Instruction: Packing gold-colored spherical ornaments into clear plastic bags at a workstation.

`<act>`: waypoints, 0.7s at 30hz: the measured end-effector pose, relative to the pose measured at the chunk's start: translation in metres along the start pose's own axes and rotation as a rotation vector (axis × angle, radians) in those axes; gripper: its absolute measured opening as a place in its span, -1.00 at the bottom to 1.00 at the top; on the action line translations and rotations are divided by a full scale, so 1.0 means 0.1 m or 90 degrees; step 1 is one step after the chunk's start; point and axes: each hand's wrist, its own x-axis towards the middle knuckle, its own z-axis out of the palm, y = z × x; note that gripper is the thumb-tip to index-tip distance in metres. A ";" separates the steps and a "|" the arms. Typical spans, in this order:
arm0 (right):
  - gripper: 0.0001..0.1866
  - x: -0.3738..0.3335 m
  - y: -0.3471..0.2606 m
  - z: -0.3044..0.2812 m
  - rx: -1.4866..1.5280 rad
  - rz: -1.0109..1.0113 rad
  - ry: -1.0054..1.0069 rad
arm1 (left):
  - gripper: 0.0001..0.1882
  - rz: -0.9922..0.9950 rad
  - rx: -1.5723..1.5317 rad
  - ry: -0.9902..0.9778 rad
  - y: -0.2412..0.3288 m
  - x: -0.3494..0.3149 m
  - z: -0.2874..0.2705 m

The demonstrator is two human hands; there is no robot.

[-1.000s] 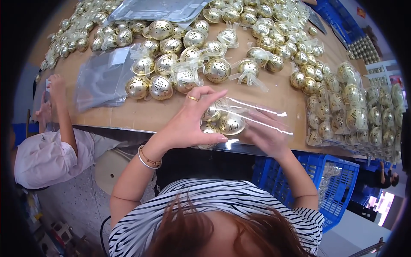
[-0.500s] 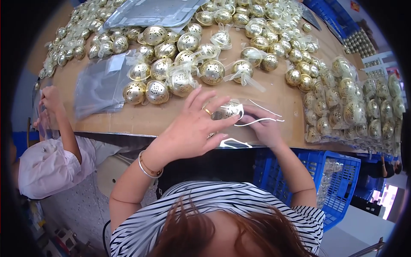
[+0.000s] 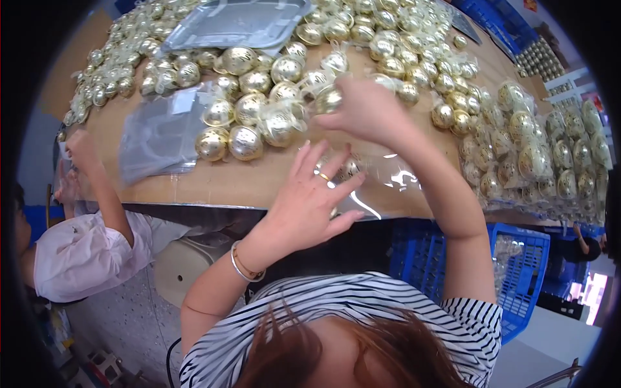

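Note:
My left hand [image 3: 309, 200] lies with fingers spread on a clear plastic bag [image 3: 381, 181] near the front edge of the brown table [image 3: 213, 181]; a gold ball shows inside the bag under my fingers. My right hand [image 3: 362, 110] reaches farther back and grips a gold ball [image 3: 328, 99] at the edge of the loose pile of gold balls [image 3: 259, 110]. A gold ring sits on a finger of my left hand, and thin bangles circle that wrist.
Packed bags of gold balls [image 3: 530, 161] are stacked at the right. A stack of empty clear bags [image 3: 158, 136] lies at the left, a grey tray [image 3: 239, 22] at the back. Another person in white [image 3: 84, 246] works at the left. Blue crates [image 3: 517, 271] stand below.
My right hand left the bag and reached back to the pile, taking hold of a gold ball. My left hand stayed pressing on the bag.

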 end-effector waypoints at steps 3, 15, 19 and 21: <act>-0.49 -0.70 0.55 -0.22 0.289 -0.047 0.193 | -0.44 -0.021 0.001 0.006 0.01 -0.10 0.01; -0.24 -1.65 1.19 0.33 0.949 0.206 -0.191 | -0.37 -0.007 0.012 -0.036 -0.04 -0.04 -0.05; -0.27 -1.44 1.14 0.07 0.471 0.001 -0.086 | -0.38 -0.020 0.018 -0.022 -0.03 -0.04 -0.05; -0.29 -1.45 1.15 0.21 0.545 0.061 0.018 | -0.38 -0.018 0.020 -0.025 -0.03 -0.05 -0.03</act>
